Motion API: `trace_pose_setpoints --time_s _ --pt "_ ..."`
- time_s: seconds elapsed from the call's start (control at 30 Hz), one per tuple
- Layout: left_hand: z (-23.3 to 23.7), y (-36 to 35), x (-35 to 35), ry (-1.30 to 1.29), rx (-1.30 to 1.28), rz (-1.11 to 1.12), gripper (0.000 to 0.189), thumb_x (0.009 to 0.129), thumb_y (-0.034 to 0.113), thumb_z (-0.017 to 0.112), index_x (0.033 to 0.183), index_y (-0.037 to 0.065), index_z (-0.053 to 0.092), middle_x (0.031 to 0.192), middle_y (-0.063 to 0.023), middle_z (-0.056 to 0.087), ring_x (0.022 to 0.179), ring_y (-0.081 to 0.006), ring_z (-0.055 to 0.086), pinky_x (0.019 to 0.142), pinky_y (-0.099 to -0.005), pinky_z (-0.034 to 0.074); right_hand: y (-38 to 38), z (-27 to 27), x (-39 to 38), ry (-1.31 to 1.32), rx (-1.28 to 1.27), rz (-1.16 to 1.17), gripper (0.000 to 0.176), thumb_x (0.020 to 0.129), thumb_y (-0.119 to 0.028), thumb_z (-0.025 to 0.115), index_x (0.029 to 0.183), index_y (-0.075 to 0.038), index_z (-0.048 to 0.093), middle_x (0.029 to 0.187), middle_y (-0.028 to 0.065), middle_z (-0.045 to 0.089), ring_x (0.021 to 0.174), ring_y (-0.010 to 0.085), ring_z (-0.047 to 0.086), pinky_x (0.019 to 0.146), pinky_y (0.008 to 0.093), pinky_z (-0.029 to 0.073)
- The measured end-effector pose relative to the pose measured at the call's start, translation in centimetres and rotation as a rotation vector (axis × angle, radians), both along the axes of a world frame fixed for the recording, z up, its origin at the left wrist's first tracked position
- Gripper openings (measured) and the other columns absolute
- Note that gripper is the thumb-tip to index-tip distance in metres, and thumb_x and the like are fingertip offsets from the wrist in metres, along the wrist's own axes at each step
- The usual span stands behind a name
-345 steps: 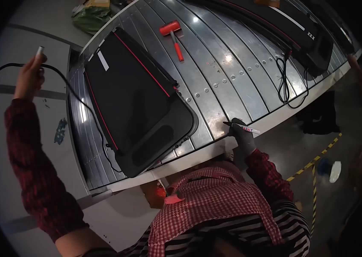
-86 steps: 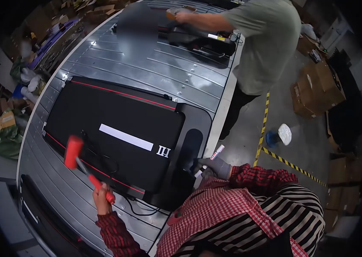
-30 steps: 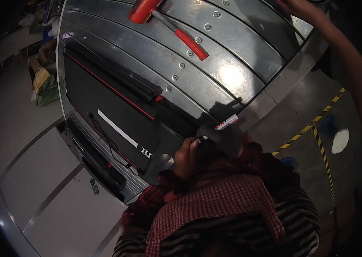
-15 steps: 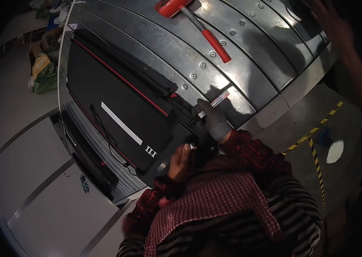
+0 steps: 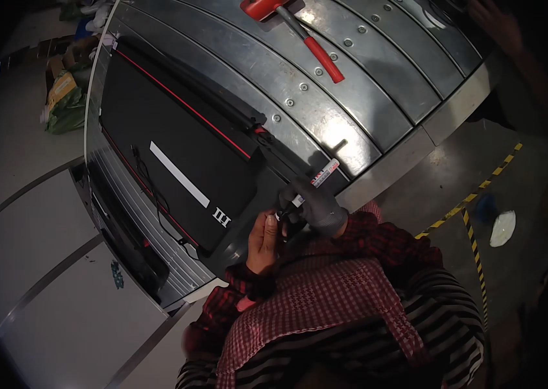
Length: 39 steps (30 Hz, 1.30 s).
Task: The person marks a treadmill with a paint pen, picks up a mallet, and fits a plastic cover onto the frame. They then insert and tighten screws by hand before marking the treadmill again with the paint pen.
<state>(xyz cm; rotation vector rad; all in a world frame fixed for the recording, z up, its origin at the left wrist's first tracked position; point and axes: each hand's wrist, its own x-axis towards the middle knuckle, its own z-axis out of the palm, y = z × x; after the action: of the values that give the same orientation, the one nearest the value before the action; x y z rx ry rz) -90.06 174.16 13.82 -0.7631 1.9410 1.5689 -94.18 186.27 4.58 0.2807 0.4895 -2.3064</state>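
Observation:
My right hand (image 5: 321, 209), in a grey glove, is closed round a white and red marker pen (image 5: 326, 173). Its back end points away from me over the metal table. Close by on the left is my left hand (image 5: 263, 241), bare, with thumb and fingers pinched together. Something small and pale shows at its fingertips, too small to name. Both hands are over the near end of a long black panel (image 5: 177, 155) with red edge lines, a white stripe and a white mark. A black cable (image 5: 151, 194) lies along the panel's left side.
A red-handled hammer (image 5: 321, 58) lies on the ribbed metal table (image 5: 378, 97). Another person's arm (image 5: 501, 26) reaches in at the top right. Yellow-black tape (image 5: 472, 198) marks the floor, and bags and boxes (image 5: 66, 97) stand at the far left.
My right hand has brought the marker pen down and towards my left hand, so the two are now close together. The other person's arm has drawn up towards the top right.

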Motion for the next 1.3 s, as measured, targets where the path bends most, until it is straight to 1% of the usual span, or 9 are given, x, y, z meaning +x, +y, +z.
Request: trace_pose_setpoints --time_s 0.1,0.23,0.3,0.6,0.83,0.93,1.13,1.2,1.3 --pt "0.1 1.7 0.2 -0.005 -0.036 -0.072 0.031 0.092 0.030 0.031 0.103 0.004 0.044 0.070 0.0011 0.045 0.049 -0.0032 0.037 0.043 -0.0169 0.031 2.1 0.2 0.8 0.228 0.255 0.025 0.020 0.086 -0.024 0.041 0.076 -0.008 0.040 0.069 0.0025 0.046 0.054 0.0087 0.044 0.051 0.0222 0.038" --pt "-0.9 4.9 -1.0 -0.096 -0.033 -0.095 0.031 0.091 0.030 0.031 0.104 0.004 0.044 0.069 0.0015 0.045 0.049 -0.0031 0.037 0.044 -0.0174 0.032 6.2 -0.1 0.0 0.170 0.236 -0.064 0.027 0.086 -0.032 0.037 0.074 -0.008 0.041 0.068 0.0027 0.047 0.057 0.0095 0.044 0.053 0.0222 0.038" --pt "-2.2 6.1 -1.3 -0.087 0.025 -0.155 0.036 0.091 0.034 0.028 0.102 0.003 0.044 0.067 -0.0015 0.047 0.048 -0.0062 0.042 0.042 -0.0184 0.035 8.1 -0.6 -0.3 -0.083 0.156 -0.091 0.035 0.086 -0.032 0.038 0.068 -0.005 0.048 0.063 0.0043 0.049 0.051 0.0119 0.045 0.050 0.0256 0.037" --pt "-5.9 9.2 -1.8 -0.257 -0.129 -0.222 0.030 0.092 0.025 0.029 0.102 0.001 0.043 0.067 -0.0009 0.047 0.049 -0.0040 0.041 0.043 -0.0176 0.034 10.2 -5.5 0.2 -0.407 0.042 -0.104 0.026 0.084 -0.024 0.044 0.069 -0.004 0.049 0.061 0.0053 0.050 0.053 0.0116 0.047 0.049 0.0235 0.037" --pt "-7.7 10.3 -2.7 -0.256 -0.104 -0.304 0.029 0.091 0.025 0.030 0.105 0.001 0.042 0.069 -0.0002 0.048 0.049 -0.0035 0.041 0.043 -0.0175 0.033 11.4 -8.4 1.1 -0.231 0.064 -0.120 0.025 0.085 -0.024 0.044 0.072 -0.004 0.051 0.066 0.0039 0.053 0.057 0.0098 0.048 0.051 0.0216 0.037" --pt "-8.3 10.8 -3.2 -0.277 -0.117 -0.346 0.030 0.091 0.025 0.031 0.105 0.001 0.042 0.070 0.0000 0.049 0.050 -0.0034 0.041 0.044 -0.0176 0.034 11.3 -9.4 1.8 -0.294 0.252 -0.198 0.023 0.086 -0.021 0.043 0.073 -0.005 0.052 0.067 0.0015 0.051 0.059 0.0077 0.047 0.052 0.0207 0.037" --pt "-9.0 11.8 -4.0 -0.342 -0.098 -0.315 0.030 0.091 0.025 0.032 0.106 0.002 0.042 0.069 0.0009 0.048 0.053 -0.0030 0.041 0.048 -0.0174 0.033 14.2 -8.9 -0.9 -0.178 0.300 -0.086 0.027 0.084 -0.021 0.045 0.068 -0.001 0.053 0.070 0.0071 0.055 0.065 0.0124 0.052 0.057 0.0249 0.040" --pt "-9.0 12.4 -4.5 -0.357 -0.137 -0.278 0.027 0.090 0.023 0.037 0.102 0.001 0.047 0.069 -0.0022 0.050 0.063 -0.0079 0.046 0.057 -0.0220 0.036 14.6 -8.9 -1.2 -0.085 0.362 -0.095 0.029 0.085 -0.022 0.042 0.069 -0.001 0.054 0.070 0.0062 0.056 0.064 0.0119 0.051 0.057 0.0247 0.040" --pt "-9.2 12.8 -4.4 -0.342 -0.143 -0.271 0.027 0.090 0.023 0.037 0.103 0.001 0.047 0.069 -0.0024 0.051 0.063 -0.0082 0.046 0.058 -0.0220 0.037 14.5 -9.4 -0.7 -0.155 0.301 -0.197 0.029 0.085 -0.021 0.040 0.069 -0.002 0.054 0.069 0.0050 0.055 0.063 0.0114 0.051 0.057 0.0246 0.040"
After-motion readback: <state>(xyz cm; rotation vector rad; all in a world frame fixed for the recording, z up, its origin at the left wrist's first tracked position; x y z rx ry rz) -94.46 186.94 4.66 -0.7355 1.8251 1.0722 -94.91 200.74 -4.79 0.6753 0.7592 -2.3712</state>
